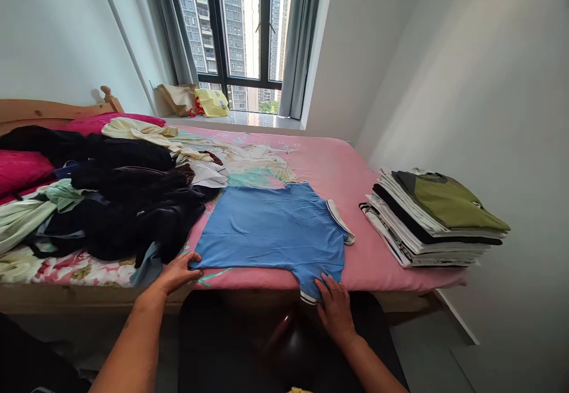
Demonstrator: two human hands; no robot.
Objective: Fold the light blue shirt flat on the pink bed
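Observation:
A blue short-sleeved shirt (pixel 271 227) lies spread out sideways at the bed's front edge, its collar toward the back and its hem to the left. White bands with dark stripes trim its sleeves. My left hand (pixel 175 271) is at the near hem corner, thumb and fingers closed around the cloth there. On the near sleeve, which hangs over the bed's edge, my right hand (pixel 334 307) rests with fingers spread and holds nothing. A few light wrinkles cross the shirt's body.
A heap of dark clothes (pixel 133 203) fills the bed's left side, beside pink pillows (pixel 22 173). Folded clothes are stacked (pixel 438 221) at the right, a green shirt (pixel 453 200) on top. A black chair (pixel 231 345) stands in front. Bags (pixel 213 102) sit on the windowsill.

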